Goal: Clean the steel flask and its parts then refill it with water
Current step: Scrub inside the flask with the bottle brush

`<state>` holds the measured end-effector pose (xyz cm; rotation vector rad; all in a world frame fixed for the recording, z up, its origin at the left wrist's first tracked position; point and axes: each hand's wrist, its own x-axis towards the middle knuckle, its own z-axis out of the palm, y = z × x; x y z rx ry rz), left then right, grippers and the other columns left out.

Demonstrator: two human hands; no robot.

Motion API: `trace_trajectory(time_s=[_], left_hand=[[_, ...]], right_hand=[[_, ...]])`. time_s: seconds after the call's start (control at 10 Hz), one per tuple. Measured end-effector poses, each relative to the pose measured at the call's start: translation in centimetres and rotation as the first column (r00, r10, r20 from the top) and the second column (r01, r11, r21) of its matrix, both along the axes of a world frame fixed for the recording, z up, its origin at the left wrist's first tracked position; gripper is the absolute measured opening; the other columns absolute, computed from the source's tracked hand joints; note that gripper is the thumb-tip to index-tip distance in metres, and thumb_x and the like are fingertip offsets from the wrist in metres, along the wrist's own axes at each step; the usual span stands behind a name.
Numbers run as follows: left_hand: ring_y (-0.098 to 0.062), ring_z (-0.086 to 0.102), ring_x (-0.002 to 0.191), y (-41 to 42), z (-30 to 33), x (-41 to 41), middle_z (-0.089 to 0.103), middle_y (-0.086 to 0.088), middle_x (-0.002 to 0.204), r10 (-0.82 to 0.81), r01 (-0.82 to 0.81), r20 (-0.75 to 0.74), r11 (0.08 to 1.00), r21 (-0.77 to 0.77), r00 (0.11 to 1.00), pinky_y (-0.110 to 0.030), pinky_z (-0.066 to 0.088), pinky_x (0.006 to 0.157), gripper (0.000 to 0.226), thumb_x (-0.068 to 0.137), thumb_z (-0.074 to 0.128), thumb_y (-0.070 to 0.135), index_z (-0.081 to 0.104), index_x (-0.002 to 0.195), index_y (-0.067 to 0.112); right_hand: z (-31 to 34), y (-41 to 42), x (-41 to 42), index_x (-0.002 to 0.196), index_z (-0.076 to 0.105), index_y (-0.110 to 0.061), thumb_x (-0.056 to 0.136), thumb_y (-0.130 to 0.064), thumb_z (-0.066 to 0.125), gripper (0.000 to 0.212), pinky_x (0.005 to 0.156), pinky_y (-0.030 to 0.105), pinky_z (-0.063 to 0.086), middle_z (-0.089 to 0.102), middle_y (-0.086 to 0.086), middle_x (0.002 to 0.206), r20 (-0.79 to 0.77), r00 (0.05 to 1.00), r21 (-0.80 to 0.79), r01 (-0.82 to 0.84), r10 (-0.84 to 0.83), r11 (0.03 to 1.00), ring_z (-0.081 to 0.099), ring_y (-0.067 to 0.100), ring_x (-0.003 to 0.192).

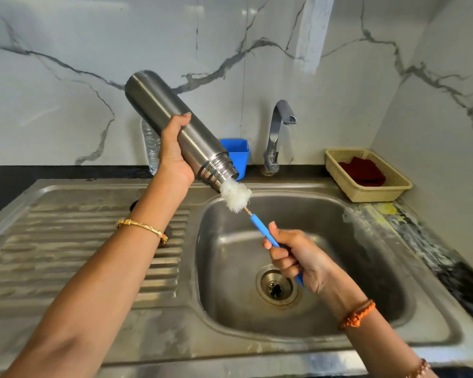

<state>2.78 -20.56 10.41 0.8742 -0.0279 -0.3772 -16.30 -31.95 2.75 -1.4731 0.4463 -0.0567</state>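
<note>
wall: white marble-look tiled wall (66, 77) with grey veins, behind and to the right of the sink.
sink: stainless steel sink with ribbed drainboard (79, 255) on the left and a basin with a round drain on the right, set in the dark bench (0, 186).
flask: tall cylindrical steel flask (172, 121), tilted, base up-left, open threaded mouth down-right above the basin's back rim.
basket: beige plastic mesh basket (393, 186) on the bench at right, holding a dark red cloth (362, 170).
tap: curved chrome tap (276, 132) behind the basin.
blue cup: blue plastic holder (241, 154) behind the flask mouth.
brush: white-bristled bottle brush with blue handle (236, 196), bristles at the flask mouth.
left hand (175, 156): fingers wrapped around the flask body.
right hand (295, 255): fingers closed round the brush handle.
</note>
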Motion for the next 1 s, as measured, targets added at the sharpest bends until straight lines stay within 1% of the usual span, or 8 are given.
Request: trace_trajectory(time_s=[0.2,0.3,0.4,0.6,0.7,0.8,0.9,1.0], left_hand=[[-0.021,0.061,0.072,0.1,0.8,0.4,0.059,-0.004,0.078,0.033,-0.033,-0.028,0.999,0.005,0.999,-0.034,0.055,0.069,0.033,0.072,0.071,0.027,0.056,0.097,0.011],[-0.020,0.062,0.068,0.3,0.1,0.5,0.059,-0.004,0.077,-0.001,0.001,-0.039,1.000,0.011,0.999,-0.032,0.055,0.063,0.031,0.074,0.070,0.027,0.055,0.097,0.011],[-0.019,0.062,0.064,0.1,-0.5,0.5,0.059,-0.003,0.073,-0.018,0.019,-0.025,0.998,0.053,1.000,-0.034,0.056,0.066,0.028,0.074,0.069,0.026,0.055,0.094,0.012],[-0.024,0.064,0.079,-0.1,-0.1,0.7,0.061,-0.004,0.084,0.082,-0.080,-0.085,0.997,0.023,0.993,-0.042,0.056,0.078,0.049,0.064,0.077,0.027,0.057,0.105,0.011],[-0.024,0.064,0.077,0.1,-0.7,0.8,0.062,-0.005,0.082,0.096,-0.092,-0.064,0.993,0.068,0.993,-0.039,0.056,0.074,0.037,0.067,0.076,0.022,0.058,0.097,0.009],[-0.019,0.061,0.064,0.2,-1.2,0.7,0.060,-0.002,0.072,0.018,-0.014,-0.057,0.997,0.072,0.998,-0.032,0.055,0.063,0.024,0.071,0.072,0.023,0.058,0.088,0.013],[-0.020,0.062,0.070,0.0,-1.4,0.7,0.060,-0.002,0.077,0.044,-0.039,-0.093,0.998,0.058,0.995,-0.033,0.054,0.065,0.031,0.067,0.074,0.026,0.058,0.091,0.014],[-0.021,0.062,0.074,0.0,-1.3,0.8,0.060,-0.002,0.079,0.062,-0.059,-0.136,0.998,0.022,0.989,-0.033,0.054,0.066,0.035,0.068,0.073,0.029,0.058,0.096,0.014]], right_hand=[[-1.1,0.4,-1.3,0.064,0.061,-0.009,0.087,-0.036,0.049,0.038,0.031,0.024,0.030,0.046,0.000,0.048,0.257,0.966,-0.799,0.221,-0.014,0.559,0.039,0.018,0.035],[0.4,-0.4,-0.6,0.059,0.055,-0.006,0.072,-0.022,0.078,0.030,0.027,0.013,0.021,0.025,-0.004,0.049,-0.046,0.993,0.386,-0.082,0.108,0.919,0.020,0.006,0.033],[-0.6,0.9,-0.7,0.058,0.053,-0.008,0.067,-0.026,0.079,0.033,0.029,0.011,0.019,0.022,-0.005,0.049,-0.074,0.993,0.427,-0.055,0.095,0.902,0.018,0.004,0.034],[-2.0,0.8,-0.9,0.061,0.062,-0.016,0.088,-0.037,0.046,0.038,0.032,0.023,0.028,0.050,-0.002,0.048,0.304,0.945,-0.940,0.318,-0.121,0.123,0.046,0.021,0.036],[-1.1,0.5,-0.6,0.057,0.056,-0.013,0.090,-0.045,0.051,0.046,0.033,0.018,0.027,0.040,-0.005,0.040,-0.034,0.999,-0.333,-0.018,0.007,0.943,0.035,0.010,0.031],[-0.2,-0.9,-0.6,0.052,0.051,-0.015,0.086,-0.036,0.059,0.040,0.028,0.013,0.023,0.023,-0.010,0.040,-0.111,0.985,0.293,-0.094,0.132,0.951,0.018,0.002,0.028],[-1.0,-1.0,-0.6,0.060,0.053,-0.012,0.097,-0.034,0.044,0.044,0.041,0.026,0.033,0.042,-0.004,0.044,-0.060,0.995,-0.485,0.037,-0.075,0.874,0.041,0.011,0.035],[-1.8,0.4,-0.6,0.061,0.055,-0.011,0.094,-0.031,0.043,0.040,0.037,0.023,0.025,0.051,0.002,0.047,0.313,0.919,-0.933,0.345,-0.239,0.106,0.048,0.026,0.037]])
